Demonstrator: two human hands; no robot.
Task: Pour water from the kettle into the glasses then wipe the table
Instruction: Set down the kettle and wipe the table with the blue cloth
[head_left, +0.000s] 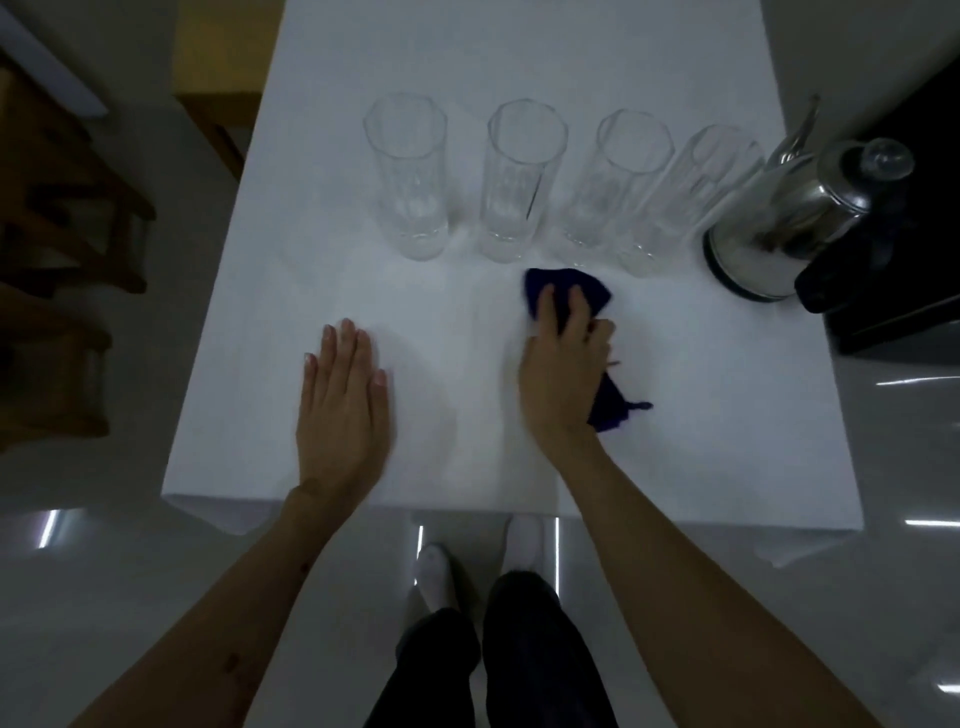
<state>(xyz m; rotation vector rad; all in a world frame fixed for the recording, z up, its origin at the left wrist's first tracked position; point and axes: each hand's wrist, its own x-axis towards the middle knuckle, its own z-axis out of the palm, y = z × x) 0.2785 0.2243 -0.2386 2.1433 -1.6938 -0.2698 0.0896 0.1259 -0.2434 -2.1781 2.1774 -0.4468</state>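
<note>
On a white-draped counter (467, 441) above a glossy floor, my right hand (563, 364) clamps a soft, limp blue cloth (550, 286), bunched under the palm. My left hand (343, 405) rests flat, fingers spread. Four fragile tall glasses (524, 182) stand at twelve o'clock; the steel kettle (769, 234) sits at two.

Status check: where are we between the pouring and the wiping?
Pouring looks finished: the kettle stands set down at the right end of the four glasses; their water level is hard to read. Wiping is in hand: the right hand presses the blue cloth on the table, left hand flat. The table's left side remains.
</note>
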